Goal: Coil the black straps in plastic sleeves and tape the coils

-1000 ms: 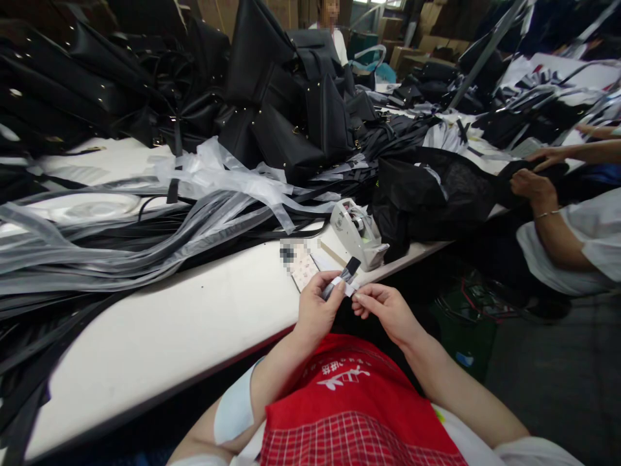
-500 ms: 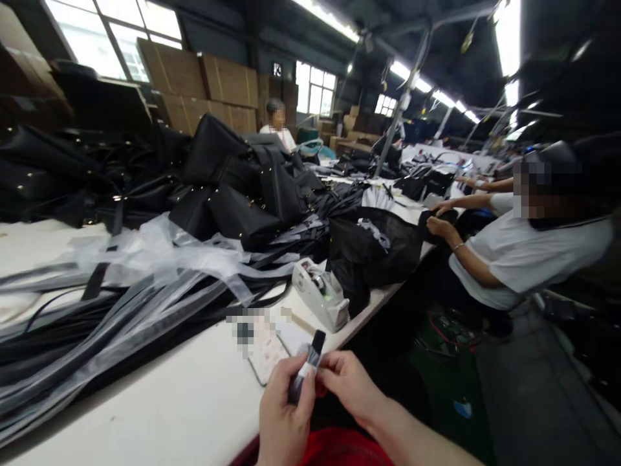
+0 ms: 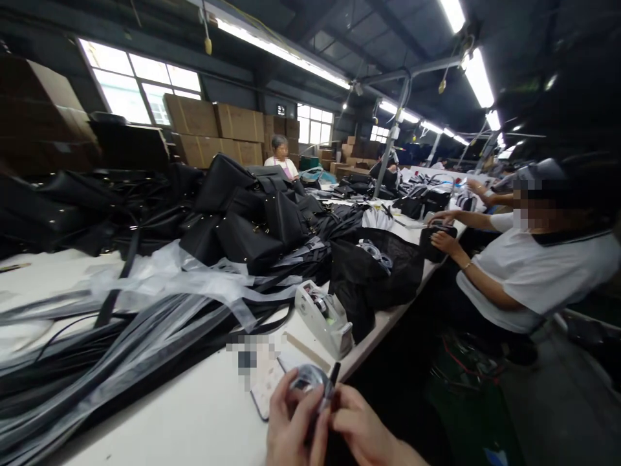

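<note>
My left hand (image 3: 295, 424) is wrapped around a coiled strap (image 3: 310, 375) in clear plastic, low over the table's front edge. The strap's black end (image 3: 334, 372) sticks up from the coil's right side. Just below that end, my right hand (image 3: 363, 427) has its fingers pinched together against the coil; the exact spot they grip is hidden. A phone-like flat thing with a patterned pale face (image 3: 264, 395) lies left of the coil. Beyond my hands stands a white tape dispenser (image 3: 325, 320).
Long plastic-wrapped black straps (image 3: 145, 336) spread across the white table (image 3: 160, 414) at left. Black handbags (image 3: 247, 233) are heaped behind. A black bag (image 3: 383, 278) with coiled straps in it sits past the dispenser. At right, a co-worker (image 3: 509, 259) handles a black item.
The coil has turned in my left hand, so its round plastic-covered side now shows. My right hand stays at its side. The view has tilted upward.
</note>
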The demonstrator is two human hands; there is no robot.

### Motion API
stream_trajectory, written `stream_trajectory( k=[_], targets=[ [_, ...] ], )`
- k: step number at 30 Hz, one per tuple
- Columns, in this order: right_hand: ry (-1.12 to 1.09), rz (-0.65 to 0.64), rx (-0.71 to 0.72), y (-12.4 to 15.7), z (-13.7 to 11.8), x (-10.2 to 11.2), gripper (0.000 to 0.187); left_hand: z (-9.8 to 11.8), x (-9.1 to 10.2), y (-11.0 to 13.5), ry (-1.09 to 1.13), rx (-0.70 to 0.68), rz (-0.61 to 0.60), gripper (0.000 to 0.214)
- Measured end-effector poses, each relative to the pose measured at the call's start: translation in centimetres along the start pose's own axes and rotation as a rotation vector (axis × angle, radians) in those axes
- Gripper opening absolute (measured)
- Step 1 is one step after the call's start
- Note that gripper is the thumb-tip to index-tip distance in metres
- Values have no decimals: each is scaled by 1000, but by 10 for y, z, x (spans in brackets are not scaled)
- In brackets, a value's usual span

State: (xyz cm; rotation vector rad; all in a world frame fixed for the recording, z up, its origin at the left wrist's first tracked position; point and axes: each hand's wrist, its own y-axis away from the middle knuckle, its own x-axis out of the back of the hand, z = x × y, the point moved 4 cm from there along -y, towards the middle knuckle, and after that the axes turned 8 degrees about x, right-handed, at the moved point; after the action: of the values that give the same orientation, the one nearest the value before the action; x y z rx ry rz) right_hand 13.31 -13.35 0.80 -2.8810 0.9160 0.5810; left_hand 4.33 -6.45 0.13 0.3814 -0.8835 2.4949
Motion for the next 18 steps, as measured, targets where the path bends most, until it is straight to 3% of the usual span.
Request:
stream_trajectory(
  k=[3,5,8,10,14,16,18],
  targets=[
    [88,-29,82,2,-16,14,30,-2,1,-1,8,62,-66,34],
    [412,36,281,-10,-43,33,26,-7,1,4,30,123,-74,40],
    [994,238,718,-44,-110,66,19,-17,3,11,63,191,-95,37],
    [1247,419,917,-73,-164,88,19,-20,5,11,70,201,-160,32],
    [1517,627,934,-119,-250,117,24,-17,9,6,69,216,-282,25],
    [1478,686,1075,-120,-261,111,28,-16,12,2,81,239,-281,24],
    [1410,555,1117,-111,-237,92,24,-18,16,0,99,263,-272,22]
  ],
)
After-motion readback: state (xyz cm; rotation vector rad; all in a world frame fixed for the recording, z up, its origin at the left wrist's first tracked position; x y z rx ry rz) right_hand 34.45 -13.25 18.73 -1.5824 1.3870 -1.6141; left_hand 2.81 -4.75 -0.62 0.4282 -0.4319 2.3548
